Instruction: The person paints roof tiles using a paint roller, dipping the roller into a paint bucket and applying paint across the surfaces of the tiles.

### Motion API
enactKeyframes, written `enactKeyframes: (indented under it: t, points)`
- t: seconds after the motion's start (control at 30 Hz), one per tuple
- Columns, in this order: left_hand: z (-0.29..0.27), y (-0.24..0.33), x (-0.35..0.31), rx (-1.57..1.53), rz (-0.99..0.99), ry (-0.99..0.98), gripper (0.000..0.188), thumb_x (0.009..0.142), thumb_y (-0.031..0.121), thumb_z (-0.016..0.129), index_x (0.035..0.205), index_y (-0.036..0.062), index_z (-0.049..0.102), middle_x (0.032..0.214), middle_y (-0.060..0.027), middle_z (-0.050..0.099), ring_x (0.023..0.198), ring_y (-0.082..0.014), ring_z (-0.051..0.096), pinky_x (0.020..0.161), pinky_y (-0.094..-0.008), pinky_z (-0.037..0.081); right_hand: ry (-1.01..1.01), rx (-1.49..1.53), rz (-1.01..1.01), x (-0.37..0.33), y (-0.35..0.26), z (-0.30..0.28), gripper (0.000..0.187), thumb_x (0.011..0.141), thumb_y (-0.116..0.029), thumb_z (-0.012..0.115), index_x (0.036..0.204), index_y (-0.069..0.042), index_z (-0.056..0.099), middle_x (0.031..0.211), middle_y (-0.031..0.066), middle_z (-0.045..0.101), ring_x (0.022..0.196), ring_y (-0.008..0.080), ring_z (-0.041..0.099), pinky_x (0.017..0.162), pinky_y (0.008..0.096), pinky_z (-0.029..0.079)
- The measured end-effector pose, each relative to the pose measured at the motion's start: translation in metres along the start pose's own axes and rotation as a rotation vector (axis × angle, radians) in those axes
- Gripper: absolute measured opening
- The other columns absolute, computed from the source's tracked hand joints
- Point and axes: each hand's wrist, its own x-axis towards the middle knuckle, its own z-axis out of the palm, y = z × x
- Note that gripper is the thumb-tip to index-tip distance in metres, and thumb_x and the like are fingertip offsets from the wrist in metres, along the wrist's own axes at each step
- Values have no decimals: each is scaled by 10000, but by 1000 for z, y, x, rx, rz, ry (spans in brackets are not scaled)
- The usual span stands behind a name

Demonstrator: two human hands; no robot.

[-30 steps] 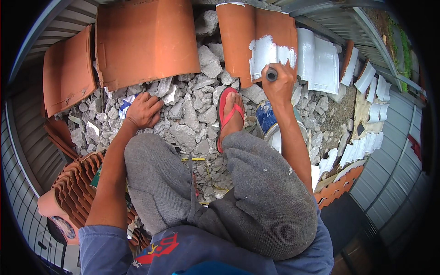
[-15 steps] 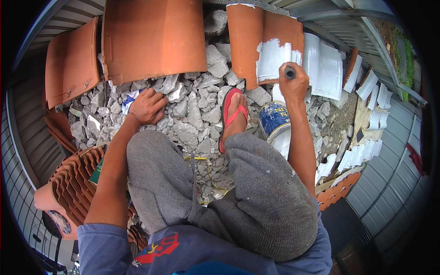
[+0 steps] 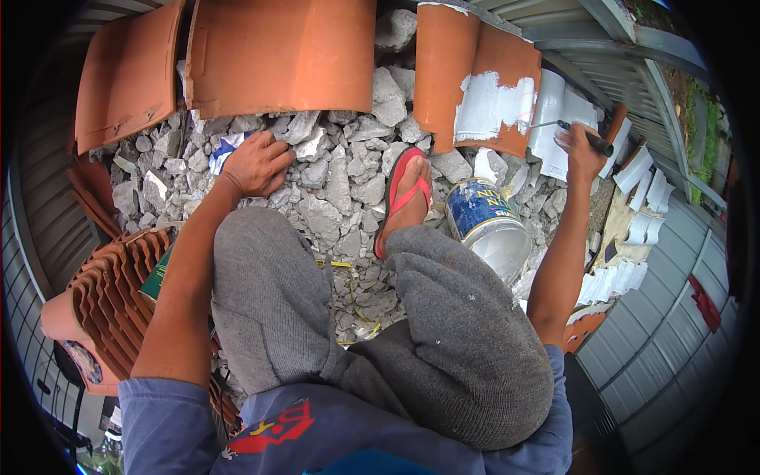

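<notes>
You're over grey rubble (image 3: pixel 321 218); on it, a blue bucket (image 3: pixel 480 207); left of the bucket, your red sandal (image 3: pixel 405 196); beyond it, clay tiles (image 3: pixel 497 107) (one half-white).

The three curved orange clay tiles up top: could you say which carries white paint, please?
The rightmost orange tile bears a white patch; the others are bare.

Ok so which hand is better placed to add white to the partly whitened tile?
Likely the right hand: it grips a black-handled tool close to the partly whitened tile. The left hand is farther off, down by the rubble, with no tool visible in it.
</notes>
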Motion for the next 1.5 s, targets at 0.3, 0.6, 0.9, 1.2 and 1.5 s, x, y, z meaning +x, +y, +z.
enactKeyframes:
  t: [0.3,0.6,0.9,1.2,1.5]
  points:
    - [0,1,1,-1,1,-7,380,716,197,702,1075,88,645,970,-58,578,917,-271,549,854,-408,485,28,-15,-2,-7,-7,-12,237,903,-104,693,980,118,663,839,161,695,690,237,731,609,334,642]
    - [1,-1,2,37,9,-13,413,710,227,708,1098,108,631,968,-44,564,926,-254,537,870,-401,471,125,51,-44,-14,-10,-15,227,888,-85,708,995,112,674,870,170,701,682,235,728,594,334,636]
    - [3,4,8,0,25,9,418,693,182,711,1092,72,649,940,-69,587,870,-288,542,818,-418,479,99,-274,-213,-10,-17,56,204,855,-175,699,866,27,724,699,131,713,647,208,732,634,332,558]
    - [-4,4,3,33,30,-18,419,704,200,713,1101,88,635,962,-59,567,880,-266,522,830,-402,470,-84,-49,-126,-89,-55,113,162,859,-155,704,782,-13,705,686,91,714,598,164,695,602,301,521]
    - [0,3,8,25,38,6,405,702,210,717,1084,95,642,954,-52,567,879,-258,529,828,-396,469,118,-333,-339,-49,-17,93,178,834,-153,701,742,0,695,630,150,673,597,223,695,610,364,526]
